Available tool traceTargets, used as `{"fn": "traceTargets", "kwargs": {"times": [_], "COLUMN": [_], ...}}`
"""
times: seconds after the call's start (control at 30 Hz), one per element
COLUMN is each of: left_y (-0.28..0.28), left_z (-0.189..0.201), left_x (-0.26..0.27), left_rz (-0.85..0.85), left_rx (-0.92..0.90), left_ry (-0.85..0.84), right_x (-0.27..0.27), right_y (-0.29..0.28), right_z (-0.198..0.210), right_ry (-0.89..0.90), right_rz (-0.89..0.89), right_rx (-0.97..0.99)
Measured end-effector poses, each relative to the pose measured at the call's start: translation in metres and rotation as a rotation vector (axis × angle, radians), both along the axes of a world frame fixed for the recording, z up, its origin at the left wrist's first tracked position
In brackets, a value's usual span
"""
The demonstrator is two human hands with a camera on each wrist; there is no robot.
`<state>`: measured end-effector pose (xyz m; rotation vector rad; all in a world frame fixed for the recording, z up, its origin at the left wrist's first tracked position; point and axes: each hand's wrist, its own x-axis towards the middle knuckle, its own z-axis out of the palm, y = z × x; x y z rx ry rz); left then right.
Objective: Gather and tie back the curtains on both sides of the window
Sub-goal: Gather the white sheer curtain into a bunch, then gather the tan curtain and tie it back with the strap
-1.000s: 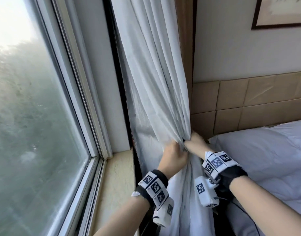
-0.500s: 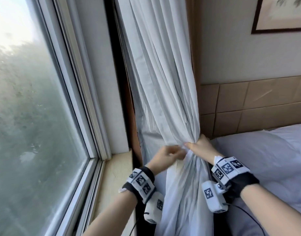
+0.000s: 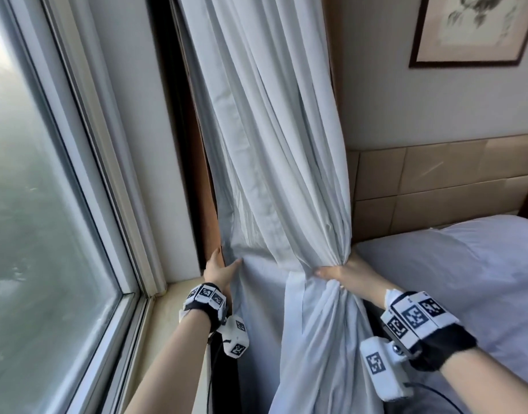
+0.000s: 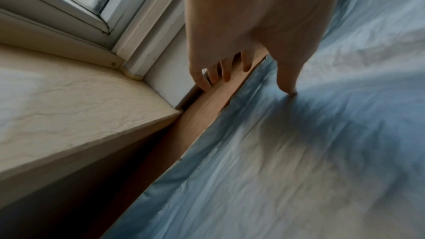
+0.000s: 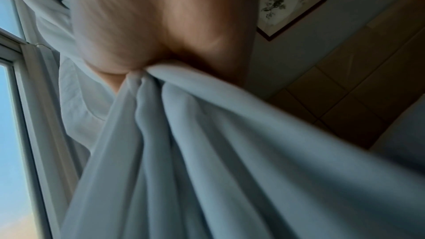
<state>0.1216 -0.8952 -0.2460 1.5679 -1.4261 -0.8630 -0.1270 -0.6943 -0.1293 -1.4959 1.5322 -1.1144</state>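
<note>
Seemingly bunched curtain (image 3: 280,180) in right grip (image 3: 343,271)

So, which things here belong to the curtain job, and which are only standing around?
Belong to the job:
- white curtain, bunched
- right hand, gripping the bunch
- left hand, fingers straight, at the curtain's window-side edge
- window

Only around:
- bed
- padded headboard
- framed picture
- window sill

No tie-back is visible.

Left hand (image 3: 219,271) fingers hidden behind the curtain (image 3: 274,162) edge at 9 o'clock; right hand (image 3: 343,271) fingertips buried in folds; right-wrist view blurred, grip apparently closed.
</note>
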Motion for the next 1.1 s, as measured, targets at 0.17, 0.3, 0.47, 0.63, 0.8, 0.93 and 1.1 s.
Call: {"fn": "traceTargets", "kwargs": {"times": [0.17,0.3,0.47,0.63,0.8,0.93,1.1], "left_y": [0.000,0.026,0.070,0.139,0.191,0.197,0.200], "left_z": [0.015,0.028,0.020,0.033,0.050,0.053,0.065], "left_x": [-0.005,-0.005,0.003,-0.006,-0.029,-0.047,-0.066], "left_rz": [0.127,0.190,0.195,-0.079,-0.225,-0.255,-0.297], "left_rx": [-0.026,-0.180,-0.341,-0.489,-0.604,-0.604,-0.565], "left_ry": [-0.072,0.029,0.154,0.304,0.310,0.243,0.218], "right_x": [0.000,-0.001,0.006,0.041,0.071,0.086,0.086], "right_y": [-0.001,-0.011,-0.031,-0.027,-0.034,-0.029,-0.029], "right_z": [-0.001,-0.005,-0.021,-0.007,-0.009,-0.010,-0.005], "right_ry": [-0.021,0.059,0.254,0.588,0.580,0.571,0.471], "right_rz": [0.005,-0.113,-0.347,-0.488,-0.467,-0.426,-0.286], "right_rx": [0.017,0.003,-0.039,-0.039,-0.033,-0.037,0.029]}}
